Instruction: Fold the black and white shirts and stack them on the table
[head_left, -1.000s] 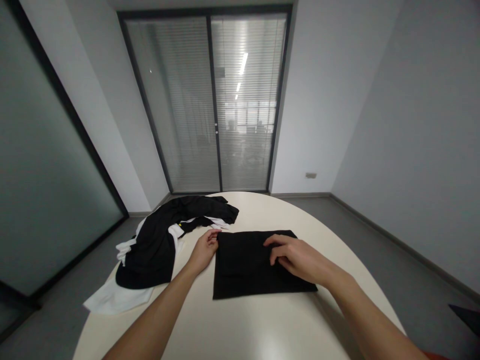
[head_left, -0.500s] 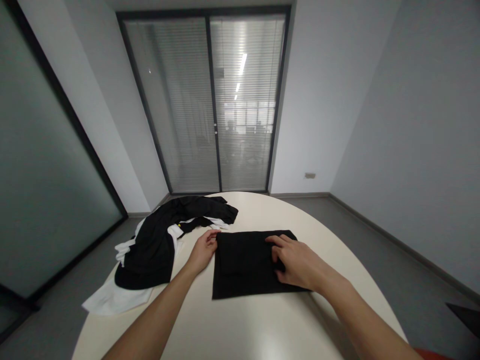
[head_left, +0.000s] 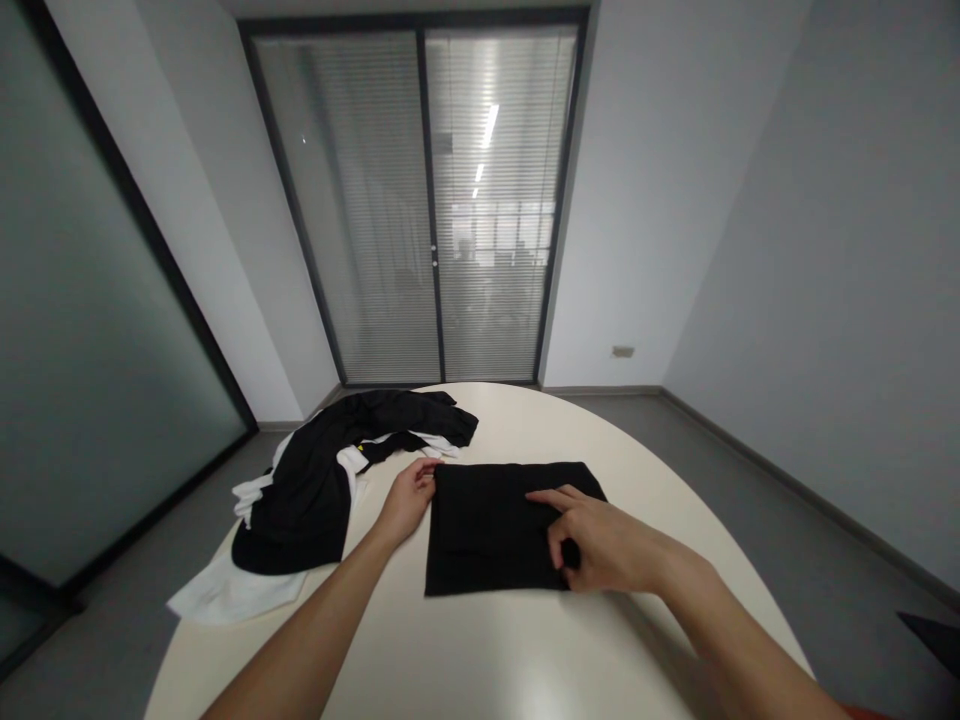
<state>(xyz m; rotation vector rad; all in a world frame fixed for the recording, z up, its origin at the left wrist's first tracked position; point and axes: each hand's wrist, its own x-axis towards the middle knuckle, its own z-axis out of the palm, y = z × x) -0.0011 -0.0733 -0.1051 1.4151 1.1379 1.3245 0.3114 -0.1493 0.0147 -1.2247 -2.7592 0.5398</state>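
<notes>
Head view: black cloth (head_left: pixel 487 525) lies on the worktop (head_left: pixel 465 665); left hand (head_left: pixel 407 500) loosely curled at its far-left corner, right hand (head_left: pixel 600 542) half-open over its right side, both holds unclear; best smoothed lightly, corner steadied.

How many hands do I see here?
2: the left hand at the left edge of the folded black cloth, the right hand at its right side.

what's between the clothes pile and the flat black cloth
In the head view, your left hand and a strip of table lie between the pile and the black cloth.
</notes>
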